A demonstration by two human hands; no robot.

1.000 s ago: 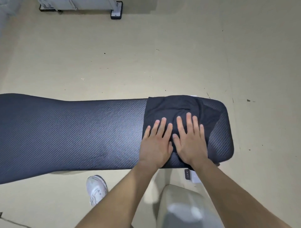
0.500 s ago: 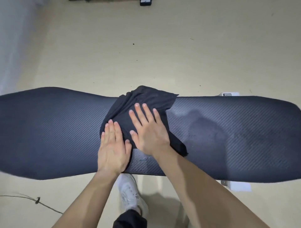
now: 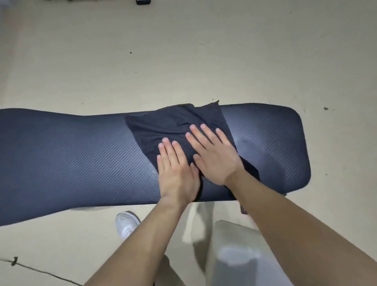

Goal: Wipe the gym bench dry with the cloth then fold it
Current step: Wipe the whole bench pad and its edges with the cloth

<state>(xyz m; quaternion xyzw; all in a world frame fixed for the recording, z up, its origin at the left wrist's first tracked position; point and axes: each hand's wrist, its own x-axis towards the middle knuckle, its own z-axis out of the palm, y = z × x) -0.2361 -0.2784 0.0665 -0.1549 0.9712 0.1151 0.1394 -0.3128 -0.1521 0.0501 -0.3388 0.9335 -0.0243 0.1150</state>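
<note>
A long dark blue gym bench (image 3: 71,159) with a ribbed pad runs across the view from left to right. A black cloth (image 3: 163,124) lies crumpled on its middle-right part, one corner poking over the far edge. My left hand (image 3: 176,171) presses flat on the cloth's near edge, fingers straight and together. Beside it, touching it, my right hand (image 3: 214,155) lies flat on the cloth with fingers spread, angled to the far left. Neither hand grips the fabric. A darker, damp-looking patch (image 3: 265,147) shows on the pad right of the cloth.
Beige floor surrounds the bench. My white shoe (image 3: 127,224) stands below the bench's near edge, my grey trouser leg (image 3: 238,255) to its right. A thin cable (image 3: 30,269) crosses the floor at bottom left. A dark object (image 3: 143,2) sits at the top edge.
Both hands slid the cloth from the bench's right end to the middle, then part of the way back right. The cloth went from smooth to bunched.
</note>
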